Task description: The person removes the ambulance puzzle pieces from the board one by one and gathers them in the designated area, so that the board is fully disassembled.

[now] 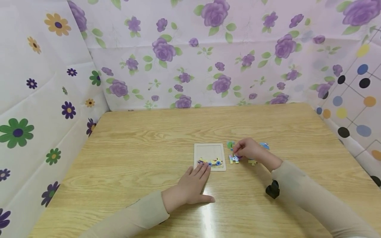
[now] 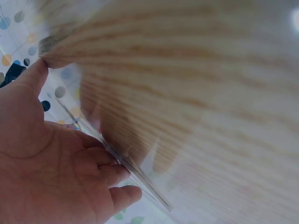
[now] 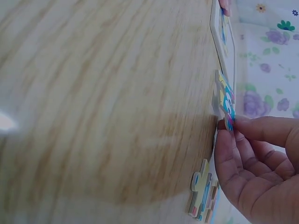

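Observation:
A shallow puzzle tray (image 1: 208, 144) lies on the table, with joined pieces (image 1: 215, 162) showing a yellow vehicle with blue wheels along its near side. My left hand (image 1: 194, 185) rests at the tray's near edge, fingers straight and thumb spread out; its palm (image 2: 56, 168) shows in the left wrist view. To the right of the tray, my right hand (image 1: 250, 149) pinches a colourful puzzle piece (image 3: 226, 99) between thumb and fingers. That piece (image 1: 233, 159) has an eye-like print and looks tilted in the right wrist view.
Loose pieces lie around my right hand: a green one (image 1: 230, 144) beside the tray, a blue one (image 1: 264, 145) behind the wrist, and a yellow one (image 1: 252, 162) nearer me. Flowered cloth (image 1: 178, 66) hangs behind the wooden table (image 1: 143, 132).

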{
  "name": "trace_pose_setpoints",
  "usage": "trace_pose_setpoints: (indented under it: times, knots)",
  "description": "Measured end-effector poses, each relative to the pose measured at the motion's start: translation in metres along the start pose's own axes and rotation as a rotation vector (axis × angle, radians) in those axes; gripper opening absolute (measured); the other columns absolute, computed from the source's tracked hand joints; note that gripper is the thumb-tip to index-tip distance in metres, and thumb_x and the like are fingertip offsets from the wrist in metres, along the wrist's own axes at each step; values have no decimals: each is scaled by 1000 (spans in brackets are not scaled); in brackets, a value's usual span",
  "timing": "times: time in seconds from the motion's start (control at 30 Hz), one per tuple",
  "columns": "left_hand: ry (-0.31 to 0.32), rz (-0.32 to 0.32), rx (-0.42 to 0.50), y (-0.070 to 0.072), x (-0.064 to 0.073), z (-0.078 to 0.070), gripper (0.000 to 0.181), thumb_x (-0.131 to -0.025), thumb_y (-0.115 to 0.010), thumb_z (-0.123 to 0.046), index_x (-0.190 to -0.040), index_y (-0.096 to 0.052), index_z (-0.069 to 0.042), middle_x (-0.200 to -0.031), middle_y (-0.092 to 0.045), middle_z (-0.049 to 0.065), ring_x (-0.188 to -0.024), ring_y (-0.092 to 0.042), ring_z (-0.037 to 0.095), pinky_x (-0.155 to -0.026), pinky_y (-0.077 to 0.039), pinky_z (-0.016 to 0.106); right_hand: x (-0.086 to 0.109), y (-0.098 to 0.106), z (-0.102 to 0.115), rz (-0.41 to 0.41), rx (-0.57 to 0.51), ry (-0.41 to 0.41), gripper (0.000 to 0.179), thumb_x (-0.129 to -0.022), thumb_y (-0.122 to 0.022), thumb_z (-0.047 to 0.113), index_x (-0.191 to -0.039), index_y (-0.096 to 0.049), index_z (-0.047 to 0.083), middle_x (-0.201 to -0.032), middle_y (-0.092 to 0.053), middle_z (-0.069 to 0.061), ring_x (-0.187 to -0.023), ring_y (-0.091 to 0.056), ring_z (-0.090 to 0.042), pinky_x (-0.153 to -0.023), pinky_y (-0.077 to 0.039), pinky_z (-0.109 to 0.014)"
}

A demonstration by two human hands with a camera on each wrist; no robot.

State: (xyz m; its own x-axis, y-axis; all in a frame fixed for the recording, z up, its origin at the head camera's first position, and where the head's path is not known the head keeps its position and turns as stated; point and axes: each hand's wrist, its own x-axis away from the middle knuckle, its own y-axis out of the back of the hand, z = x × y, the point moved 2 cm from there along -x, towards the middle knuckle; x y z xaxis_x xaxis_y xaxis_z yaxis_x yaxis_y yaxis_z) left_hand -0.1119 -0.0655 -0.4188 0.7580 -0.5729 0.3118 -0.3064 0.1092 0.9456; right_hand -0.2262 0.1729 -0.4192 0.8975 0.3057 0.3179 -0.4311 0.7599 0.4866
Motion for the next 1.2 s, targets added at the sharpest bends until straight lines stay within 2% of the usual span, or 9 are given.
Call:
trace_pose_setpoints:
  times: [0.33,0.53,0.73,0.87,1.0,1.2]
  knots:
    - [4,2,-5,-2,-2,1,99,-85,-46,-71,-153,-12,-8,-160,-6,8,-148,-7,23,-117,-16,46,3,2,2,-3,-24,11,11,-88,-60,-3,-98,-62,-9,-91,-67,-15,-76,-64,-15,-70,-56,-32]
    - [4,0,-14,-2,-3,1,99,-85,-46,-71,-153,-13,-8,-161,-6,8,-148,-7,23,-117,-17,46,6,4,7,-44,59,53,12,-87,-61,2,-97,-64,-5,-86,-65,-12,-72,-55,-18,-64,-48,-31]
    - [3,-1,-2,-2,-3,1,99,-85,-47,-71,-153,-13,-7,-160,-7,8,-148,-8,23,-117,-17,45,5,-7,16,-44,145,130,13,-87,-65,11,-95,-66,1,-83,-66,-8,-69,-57,-17,-63,-49,-31]
    - [-3,-6,-3,-1,-3,1,100,-85,-47,-71,-153,-13,-7,-160,-7,8,-148,-9,24,-117,-18,45,4,-14,21,-55,157,179,10,-88,-64,7,-94,-67,0,-85,-68,-10,-69,-58,-16,-61,-49,-30]
    - [-4,-10,-2,-2,-3,1,100,-84,-47,-71,-153,-14,-7,-160,-8,9,-147,-9,24,-117,-19,45,2,-21,24,-53,168,237,10,-86,-63,3,-94,-68,-1,-88,-70,-12,-75,-61,-14,-66,-50,-28]
    - [-2,-13,0,-1,-2,1,100,-84,-48,-71,-153,-15,-6,-160,-9,9,-147,-10,24,-117,-21,44,0,-29,26,-37,182,262,9,-86,-63,1,-93,-69,0,-90,-70,-11,-80,-63,-15,-70,-51,-29]
